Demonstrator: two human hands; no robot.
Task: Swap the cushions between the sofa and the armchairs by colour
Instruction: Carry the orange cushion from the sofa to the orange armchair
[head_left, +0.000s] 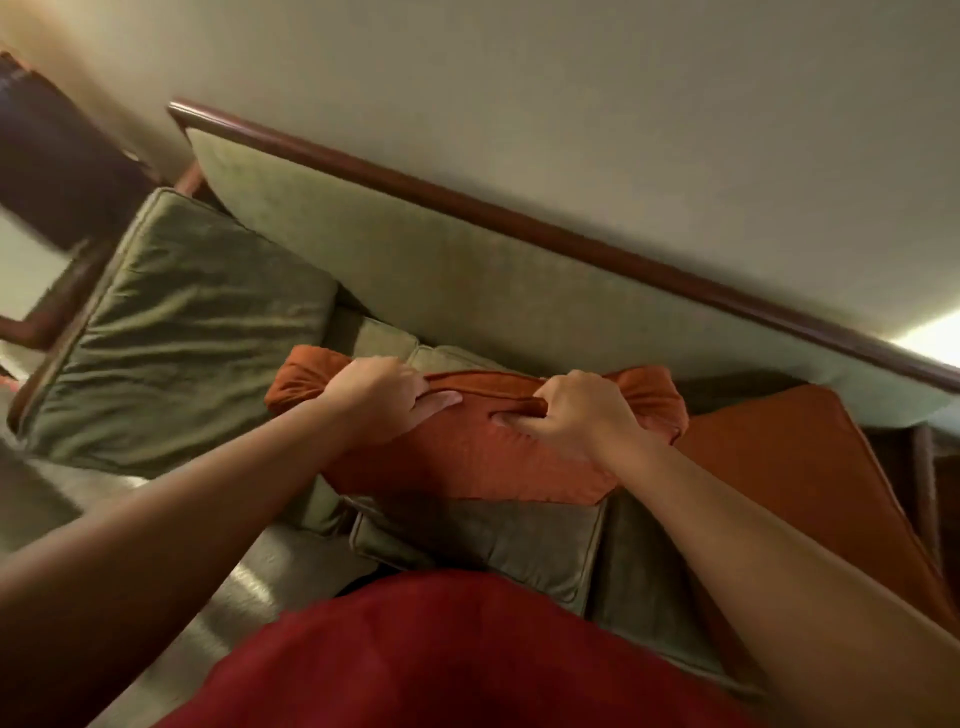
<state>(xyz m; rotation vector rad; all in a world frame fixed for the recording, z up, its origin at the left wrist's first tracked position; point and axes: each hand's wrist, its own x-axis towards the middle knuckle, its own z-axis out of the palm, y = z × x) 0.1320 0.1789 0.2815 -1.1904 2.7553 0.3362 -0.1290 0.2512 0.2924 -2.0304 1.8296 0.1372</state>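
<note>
An orange cushion (467, 452) is held over the green sofa (415, 270), its top edge bunched up. My left hand (382, 397) grips that edge on the left and my right hand (576, 415) grips it on the right. A second orange cushion (795, 467) lies on the sofa seat to the right. One large green cushion (176, 332) leans at the sofa's left end, and a smaller green cushion (498, 540) lies below the held one, partly hidden by it.
The sofa's dark wooden top rail (519, 213) runs along a plain wall. A wooden armrest (36, 322) and dark furniture (52, 171) stand at the left. My red garment (441, 660) fills the bottom of the view. The picture is tilted.
</note>
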